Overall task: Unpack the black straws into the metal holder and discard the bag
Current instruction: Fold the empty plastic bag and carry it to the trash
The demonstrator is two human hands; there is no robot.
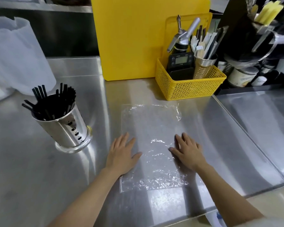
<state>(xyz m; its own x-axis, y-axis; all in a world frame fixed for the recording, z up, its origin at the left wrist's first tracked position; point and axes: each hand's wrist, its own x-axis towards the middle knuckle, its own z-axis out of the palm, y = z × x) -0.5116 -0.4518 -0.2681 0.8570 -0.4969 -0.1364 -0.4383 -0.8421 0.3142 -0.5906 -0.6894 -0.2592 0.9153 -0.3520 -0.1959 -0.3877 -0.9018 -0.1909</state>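
The clear crinkled plastic bag (150, 145) is lying flat on the steel counter (31, 177), and both the left hand (121, 154) and right hand (187, 154) are pressing on it, fingers spread, gripping nothing. The black straws (52, 102) are standing in the perforated metal holder (64, 126), left of the bag.

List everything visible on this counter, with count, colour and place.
Perforated metal holder: one, silver, left on the steel counter.
Black straws: many, standing in that holder.
Clear plastic bag: one, flattened, centre, appears empty.
Yellow cutting boards: two, leaning at the back.
Yellow mesh basket: one, back right, holding a black digital timer and a steel utensil cup.
White translucent sheet: one, far left.
Left hand, right hand: flat on the bag's edges.
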